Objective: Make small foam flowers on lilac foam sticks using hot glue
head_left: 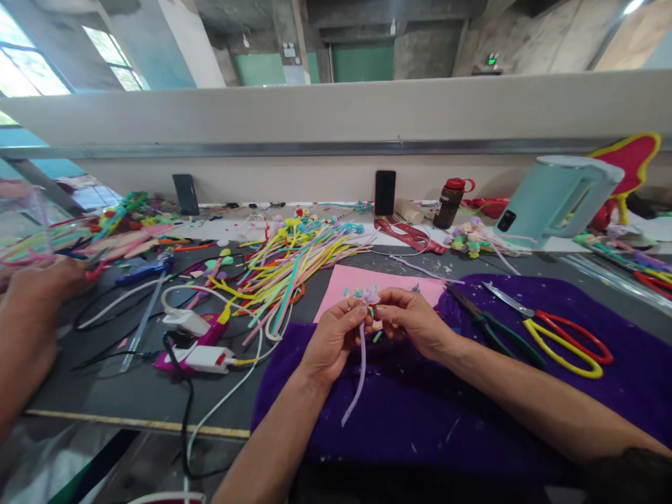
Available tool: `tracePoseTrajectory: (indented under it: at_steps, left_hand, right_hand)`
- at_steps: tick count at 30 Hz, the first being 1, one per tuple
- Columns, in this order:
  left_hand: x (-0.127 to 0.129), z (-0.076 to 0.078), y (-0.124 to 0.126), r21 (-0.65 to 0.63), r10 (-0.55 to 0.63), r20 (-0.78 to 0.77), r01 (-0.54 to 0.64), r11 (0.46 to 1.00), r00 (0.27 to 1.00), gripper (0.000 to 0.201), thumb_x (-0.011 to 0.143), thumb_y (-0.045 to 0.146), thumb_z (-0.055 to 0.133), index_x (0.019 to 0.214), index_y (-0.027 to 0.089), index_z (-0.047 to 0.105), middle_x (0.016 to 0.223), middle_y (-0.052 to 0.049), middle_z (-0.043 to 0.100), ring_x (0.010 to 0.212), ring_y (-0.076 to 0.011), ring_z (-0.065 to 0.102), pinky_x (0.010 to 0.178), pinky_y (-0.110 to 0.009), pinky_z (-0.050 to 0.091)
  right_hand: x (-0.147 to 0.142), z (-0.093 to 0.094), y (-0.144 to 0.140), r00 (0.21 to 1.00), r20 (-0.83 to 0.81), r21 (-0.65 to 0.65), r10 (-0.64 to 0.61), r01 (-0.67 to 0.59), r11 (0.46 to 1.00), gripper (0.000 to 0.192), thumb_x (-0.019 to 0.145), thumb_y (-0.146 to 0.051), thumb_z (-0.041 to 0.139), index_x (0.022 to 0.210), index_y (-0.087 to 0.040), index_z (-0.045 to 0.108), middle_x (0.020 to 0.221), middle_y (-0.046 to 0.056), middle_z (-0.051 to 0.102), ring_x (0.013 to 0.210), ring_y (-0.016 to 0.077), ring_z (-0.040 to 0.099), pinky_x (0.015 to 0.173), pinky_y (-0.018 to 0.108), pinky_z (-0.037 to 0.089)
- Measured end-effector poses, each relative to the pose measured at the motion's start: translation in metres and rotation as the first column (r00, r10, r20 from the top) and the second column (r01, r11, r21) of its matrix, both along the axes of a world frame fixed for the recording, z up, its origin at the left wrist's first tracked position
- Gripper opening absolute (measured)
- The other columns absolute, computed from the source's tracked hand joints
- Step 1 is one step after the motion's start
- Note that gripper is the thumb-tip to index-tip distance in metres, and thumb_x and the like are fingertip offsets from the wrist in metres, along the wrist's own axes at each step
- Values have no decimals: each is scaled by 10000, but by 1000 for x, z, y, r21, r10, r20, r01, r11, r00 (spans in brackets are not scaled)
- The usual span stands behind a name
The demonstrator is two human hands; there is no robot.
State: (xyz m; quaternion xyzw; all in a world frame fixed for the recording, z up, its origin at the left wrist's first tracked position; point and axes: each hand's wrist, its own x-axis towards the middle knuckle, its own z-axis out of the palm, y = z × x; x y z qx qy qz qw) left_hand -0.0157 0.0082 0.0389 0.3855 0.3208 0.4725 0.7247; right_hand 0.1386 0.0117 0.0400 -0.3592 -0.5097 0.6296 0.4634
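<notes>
A small lilac pipe-cleaner flower (369, 295) is pinched between my two hands, above the purple cloth and the near edge of a pink sheet (341, 280). My left hand (334, 334) is closed around its base, and a lilac stem (361, 378) dangles below it, curving down. The fingertips of my right hand (412, 318) press together at the flower's right side; what exactly they grip is partly hidden. Little green and yellow cut pieces lie around the hands. To the right, pliers with dark green handles (496, 329) rest beside scissors with red and yellow handles (567, 341).
Another person's hand (39, 301) works at the far left. Pipe cleaners (294, 266) are heaped left of centre, near a power strip (197, 350) with cables. Along the back stand a phone (385, 193), a bottle (450, 203) and a kettle (564, 199). Purple cloth (420, 420) covers the front.
</notes>
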Motion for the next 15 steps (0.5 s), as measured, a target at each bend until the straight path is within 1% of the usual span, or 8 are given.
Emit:
tracePoseTrajectory:
  at_steps: [5, 11, 15]
  left_hand:
    - [3, 3, -1, -6, 41, -31, -41, 999, 999, 202, 652, 271, 711, 679, 128, 571, 562, 21, 563, 452, -43, 464, 393, -136, 314]
    - [7, 2, -4, 48, 158, -87, -155, 987, 983, 227, 610, 262, 740, 683, 135, 566, 556, 28, 571, 439, -46, 474, 383, -140, 314]
    - [7, 1, -4, 31, 163, -96, -161, 986, 982, 258, 582, 279, 756, 699, 140, 573, 550, 30, 566, 433, -49, 477, 374, -143, 308]
  right_hand:
    - [-1, 0, -2, 1000, -11, -5, -5, 5, 1000, 215, 675, -322, 687, 798, -157, 623, 588, -31, 598, 410, 42, 456, 370, 158, 276]
    - [-3, -4, -2, 998, -52, -28, -36, 35, 999, 200, 670, -311, 694, 772, -159, 613, 568, -36, 574, 409, 43, 449, 364, 156, 273]
    - [-4, -5, -1, 996, -64, -51, -66, 63, 997, 198, 642, -314, 710, 723, -156, 622, 511, -51, 535, 402, 47, 452, 368, 157, 296]
